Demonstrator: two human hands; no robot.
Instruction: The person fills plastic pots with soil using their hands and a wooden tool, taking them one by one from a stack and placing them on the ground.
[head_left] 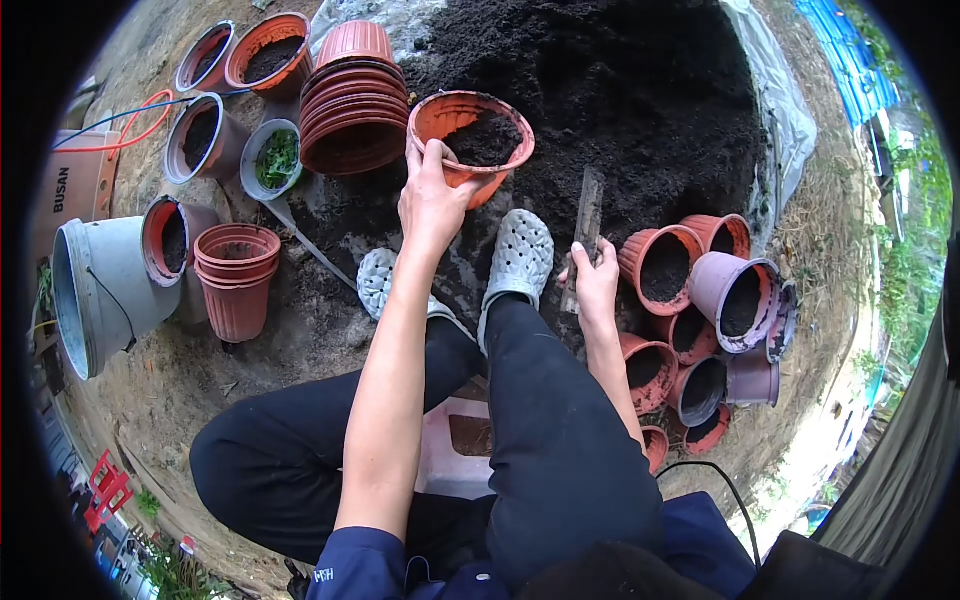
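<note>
My left hand (432,200) is closed on the near rim of an orange plastic plant pot (432,118), which is tilted toward me and has dark soil (487,138) inside. The pot is above the edge of a big soil heap (620,90). Lower and to the right, my right hand (597,278) grips a flat, dirt-covered wooden stick (590,205) near its lower end. The stick's far end points at the heap. Both of my feet, in pale clogs (522,250), are between the two hands.
A nested stack of pots (355,110) stands left of the held pot. Several soil-filled pots (665,268) crowd the right side. At left are a grey bucket (110,290), stacked reddish pots (237,285) and a pot of green leaves (277,160). A pale stool (450,465) is beneath me.
</note>
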